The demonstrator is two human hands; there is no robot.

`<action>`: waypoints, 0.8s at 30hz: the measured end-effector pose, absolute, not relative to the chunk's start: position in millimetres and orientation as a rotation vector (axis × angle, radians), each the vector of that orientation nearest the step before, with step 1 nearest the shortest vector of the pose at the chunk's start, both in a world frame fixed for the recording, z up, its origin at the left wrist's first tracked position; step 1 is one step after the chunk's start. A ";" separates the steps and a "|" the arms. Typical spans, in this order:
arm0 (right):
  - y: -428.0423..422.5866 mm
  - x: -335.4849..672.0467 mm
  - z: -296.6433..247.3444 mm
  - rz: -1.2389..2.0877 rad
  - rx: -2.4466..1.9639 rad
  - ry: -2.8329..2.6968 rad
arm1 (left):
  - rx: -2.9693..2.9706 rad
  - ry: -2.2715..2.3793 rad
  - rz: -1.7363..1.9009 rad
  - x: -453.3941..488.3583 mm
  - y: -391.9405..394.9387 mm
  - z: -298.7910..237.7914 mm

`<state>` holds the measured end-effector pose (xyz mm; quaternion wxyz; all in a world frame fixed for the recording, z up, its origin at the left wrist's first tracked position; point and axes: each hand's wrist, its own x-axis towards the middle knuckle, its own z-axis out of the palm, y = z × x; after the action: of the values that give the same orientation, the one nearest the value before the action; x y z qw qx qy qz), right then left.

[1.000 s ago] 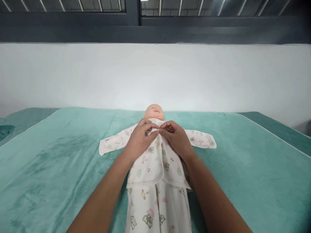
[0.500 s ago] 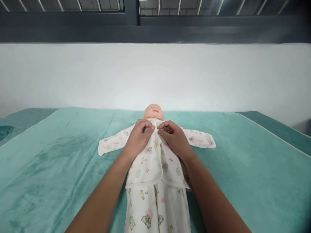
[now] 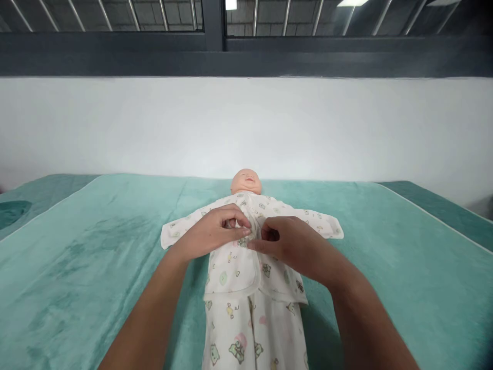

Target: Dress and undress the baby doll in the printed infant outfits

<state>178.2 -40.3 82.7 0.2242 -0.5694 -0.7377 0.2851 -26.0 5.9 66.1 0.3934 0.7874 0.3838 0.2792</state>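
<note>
A baby doll [image 3: 246,181] lies on its back on a teal blanket [image 3: 96,257], head away from me, arms spread. It wears a white printed jacket [image 3: 234,267] and matching trousers [image 3: 250,334]. My left hand [image 3: 211,232] pinches the jacket's front edge at mid chest, fingers curled. My right hand [image 3: 292,244] meets it from the right, thumb and fingers closed on the same edge. What lies between the fingertips is too small to make out.
The blanket covers a wide flat surface that runs to a white wall [image 3: 246,123] behind the doll's head. A darker teal layer [image 3: 442,205] shows at both sides. Dark window frames [image 3: 215,51] sit above the wall.
Both hands have slid from the doll's collar down to mid chest, still pinching the jacket front. The upper chest of the jacket now lies closed and uncovered. The view tilted slightly.
</note>
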 end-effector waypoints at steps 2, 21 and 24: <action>-43.1 172.8 79.4 0.671 -1.647 -2.036 | 2.059 0.970 0.684 -24.8 3.9 66.2; -41.4 167.0 73.7 0.634 -1.649 -2.142 | 1.655 0.757 0.751 -25.7 1.6 63.0; -40.9 161.9 72.3 0.533 -1.710 -2.124 | 1.617 0.793 0.760 -24.3 3.4 58.8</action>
<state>161.9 -40.9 72.3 0.1807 -0.6054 -0.7518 0.1888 -24.3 3.4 58.8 0.5591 0.6859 0.3363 0.3223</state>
